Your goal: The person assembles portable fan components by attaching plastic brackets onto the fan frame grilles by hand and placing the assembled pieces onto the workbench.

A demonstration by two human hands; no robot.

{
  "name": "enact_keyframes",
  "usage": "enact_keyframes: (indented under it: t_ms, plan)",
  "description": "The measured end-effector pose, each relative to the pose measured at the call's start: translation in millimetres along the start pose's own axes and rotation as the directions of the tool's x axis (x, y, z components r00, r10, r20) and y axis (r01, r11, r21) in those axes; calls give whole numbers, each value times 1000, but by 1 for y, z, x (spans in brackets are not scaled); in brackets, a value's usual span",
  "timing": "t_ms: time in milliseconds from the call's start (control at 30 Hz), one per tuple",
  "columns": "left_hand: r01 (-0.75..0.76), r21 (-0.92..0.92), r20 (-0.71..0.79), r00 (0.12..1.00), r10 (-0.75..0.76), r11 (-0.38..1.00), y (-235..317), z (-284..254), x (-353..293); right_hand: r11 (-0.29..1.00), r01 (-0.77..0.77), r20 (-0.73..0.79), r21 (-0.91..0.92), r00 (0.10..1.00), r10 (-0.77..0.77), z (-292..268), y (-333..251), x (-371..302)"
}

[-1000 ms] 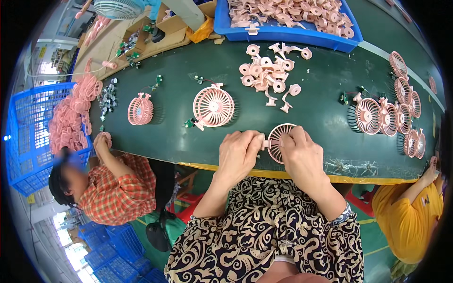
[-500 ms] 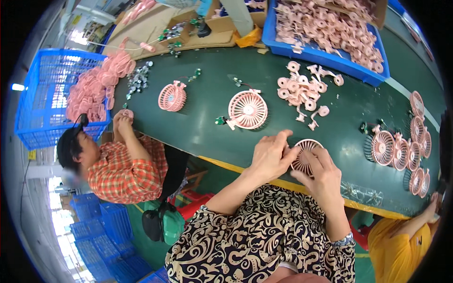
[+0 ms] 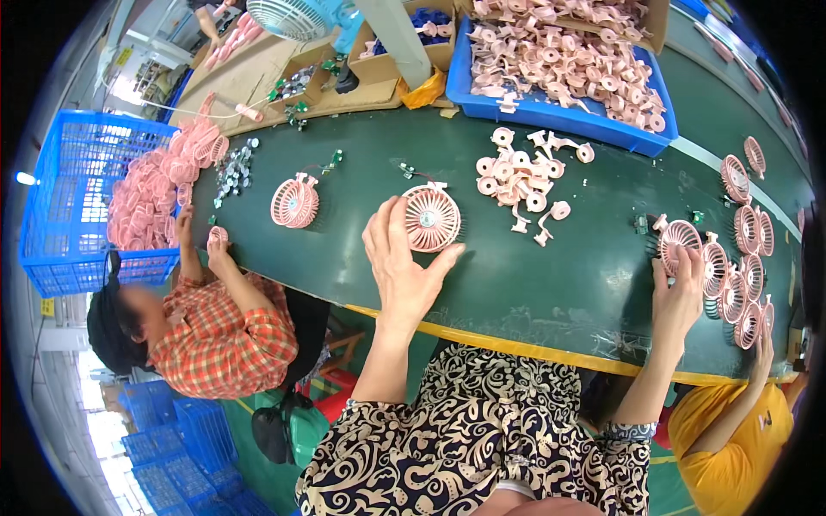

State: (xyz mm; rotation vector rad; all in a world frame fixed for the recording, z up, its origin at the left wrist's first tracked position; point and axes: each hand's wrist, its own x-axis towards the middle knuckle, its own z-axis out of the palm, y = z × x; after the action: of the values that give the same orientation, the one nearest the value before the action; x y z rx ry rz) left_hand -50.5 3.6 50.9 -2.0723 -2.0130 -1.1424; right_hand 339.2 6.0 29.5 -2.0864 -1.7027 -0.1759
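My left hand (image 3: 403, 273) is open, thumb and fingers spread around the near left side of a round pink fan housing (image 3: 432, 220) with slatted walls. A small green circuit board (image 3: 404, 169) on thin wires lies just behind that housing. Farther right, my right hand (image 3: 678, 297) has its fingers closed on another pink fan housing (image 3: 676, 241), at the left end of a group of similar housings (image 3: 731, 297). Between my hands, toward the back, is a pile of small pink brackets with round ends (image 3: 516, 176).
A blue tray (image 3: 559, 127) heaped with pink parts stands at the back. Another housing (image 3: 294, 202) sits on the left of the green table (image 3: 361, 258). A co-worker in a checked shirt (image 3: 228, 344) works beside a blue crate (image 3: 60, 189); one in yellow (image 3: 731, 434) sits at right.
My hands were together on one pink housing near the table edge. Now they are apart: the right is at the right-hand group, the left at the middle housing. The view has shifted.
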Motion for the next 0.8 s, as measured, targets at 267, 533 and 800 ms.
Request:
enact_keyframes:
  t_ms: [267, 533, 800]
  plan:
    - [179, -18, 90, 980, -176, 984, -14, 2, -5, 890, 304, 82, 339, 933, -350, 1, -82, 17]
    - [11, 24, -25, 1000, -10, 1000, -11, 7, -12, 772, 466, 115, 432, 821, -560, 53, -113, 6]
    - [-75, -305, 444, 871, 211, 950, 64, 30, -45, 743, 329, 12, 582, 911, -412, 45, -99, 4]
